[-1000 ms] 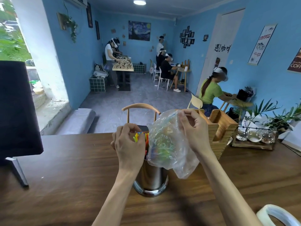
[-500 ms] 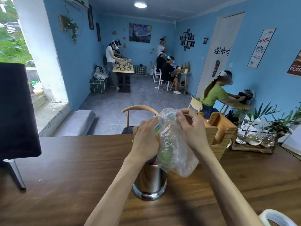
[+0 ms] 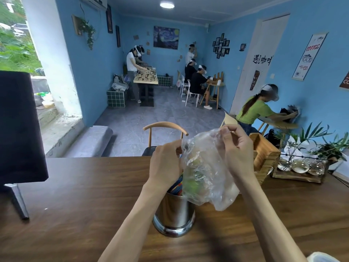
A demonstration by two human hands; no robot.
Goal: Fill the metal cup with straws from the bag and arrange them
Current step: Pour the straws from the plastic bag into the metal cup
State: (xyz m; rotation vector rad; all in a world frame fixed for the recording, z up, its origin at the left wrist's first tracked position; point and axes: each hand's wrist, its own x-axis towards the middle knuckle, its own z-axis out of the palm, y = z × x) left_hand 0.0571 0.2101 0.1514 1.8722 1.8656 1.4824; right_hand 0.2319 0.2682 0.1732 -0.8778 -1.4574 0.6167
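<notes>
- Two hands hold one clear plastic bag [image 3: 205, 173] up over a shiny metal cup [image 3: 174, 214].
- The right hand [image 3: 236, 154] pinches the top edge of the bag, with its fingers curled tight on the plastic.
- The left hand [image 3: 166, 163] grips the bag's left side, with its fingers bent round the plastic near the top.
- The bag hangs down between the two hands, and its bottom droops past the cup's rim on the right side.
- Green and other colors show through the bag, but they are too blurry to tell apart.
- Some colored straws [image 3: 177, 186] stick up out of the cup, just under the left hand.
- The cup stands upright on the brown wooden table [image 3: 75, 205].
- A wooden box [image 3: 264, 157] sits on the table just behind the right hand.
</notes>
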